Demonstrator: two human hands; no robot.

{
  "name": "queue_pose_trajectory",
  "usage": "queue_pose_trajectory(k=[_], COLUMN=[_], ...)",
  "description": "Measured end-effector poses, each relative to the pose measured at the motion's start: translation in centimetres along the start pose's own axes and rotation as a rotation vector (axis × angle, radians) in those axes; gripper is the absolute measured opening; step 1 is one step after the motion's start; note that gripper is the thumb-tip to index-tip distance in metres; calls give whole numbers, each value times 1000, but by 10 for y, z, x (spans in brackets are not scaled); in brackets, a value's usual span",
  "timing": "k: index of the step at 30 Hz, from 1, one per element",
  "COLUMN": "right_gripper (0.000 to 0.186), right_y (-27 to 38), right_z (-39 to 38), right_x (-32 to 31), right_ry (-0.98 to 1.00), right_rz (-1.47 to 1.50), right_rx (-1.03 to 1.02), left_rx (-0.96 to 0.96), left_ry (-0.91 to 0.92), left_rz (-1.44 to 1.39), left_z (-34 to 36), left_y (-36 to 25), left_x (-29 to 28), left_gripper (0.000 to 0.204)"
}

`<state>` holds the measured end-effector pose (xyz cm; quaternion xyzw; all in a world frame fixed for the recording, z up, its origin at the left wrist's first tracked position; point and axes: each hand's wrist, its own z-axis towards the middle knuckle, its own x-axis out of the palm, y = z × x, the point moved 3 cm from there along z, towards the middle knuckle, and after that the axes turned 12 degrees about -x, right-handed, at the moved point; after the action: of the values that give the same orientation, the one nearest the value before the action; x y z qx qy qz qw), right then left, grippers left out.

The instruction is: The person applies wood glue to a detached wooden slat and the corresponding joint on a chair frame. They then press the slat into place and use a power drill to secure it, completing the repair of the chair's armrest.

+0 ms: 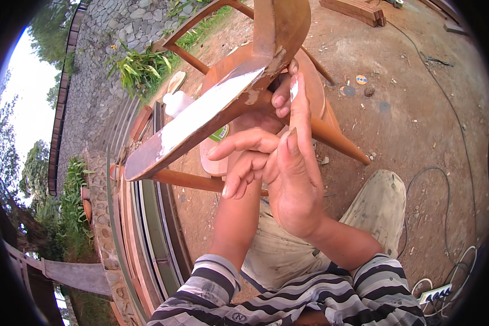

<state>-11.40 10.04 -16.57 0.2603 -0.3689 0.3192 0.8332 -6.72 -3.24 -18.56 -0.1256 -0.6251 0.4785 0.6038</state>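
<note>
A brown wooden chair (274,32) stands tilted before me, with white paste (206,108) smeared along a long flat member that slants down to the left. My left hand (281,96) reaches up behind that member, its curled fingertips gripping the chair near the joint; the palm is mostly hidden. My right hand (288,174) is in front, crossing my left forearm, index finger stretched upward with white paste on its tip beside the left fingertips, other fingers loosely bent and apart, holding nothing. A green-labelled item (219,133) shows partly behind the right hand.
A white plastic container (178,103) is behind the chair. Long boards (138,233) lie at left beside a stone wall (98,54) and plants. Stacked timber (353,11) is at upper right. Small discs (361,80), cables (445,179) and a power strip (434,293) lie on the ground at right.
</note>
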Motion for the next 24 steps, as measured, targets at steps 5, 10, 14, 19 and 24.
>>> queue_pose_trajectory(k=[5, 10, 14, 19, 24], right_gripper=[96, 102, 98, 86, 76], right_y=[-3, -9, -17, -16, -13], right_z=[-2, -1, 1, 11, 17], right_x=[0, -14, -23, -53, -63], right_ry=[-58, -124, -79, -150, -193], right_rz=[-538, -975, -1040, -957, -858], right_rx=[-283, -547, -588, -602, -598], left_rx=[54, 17, -20, -29, -17], left_ry=[27, 171, 124, 142, 106], left_rz=[-13, 8, 31, 62, -10], left_z=[13, 31, 26, 30, 25], left_y=[-5, -3, -7, -8, -5], left_x=[10, 4, 5, 16, 10], left_gripper=[75, 82, 86, 79, 69])
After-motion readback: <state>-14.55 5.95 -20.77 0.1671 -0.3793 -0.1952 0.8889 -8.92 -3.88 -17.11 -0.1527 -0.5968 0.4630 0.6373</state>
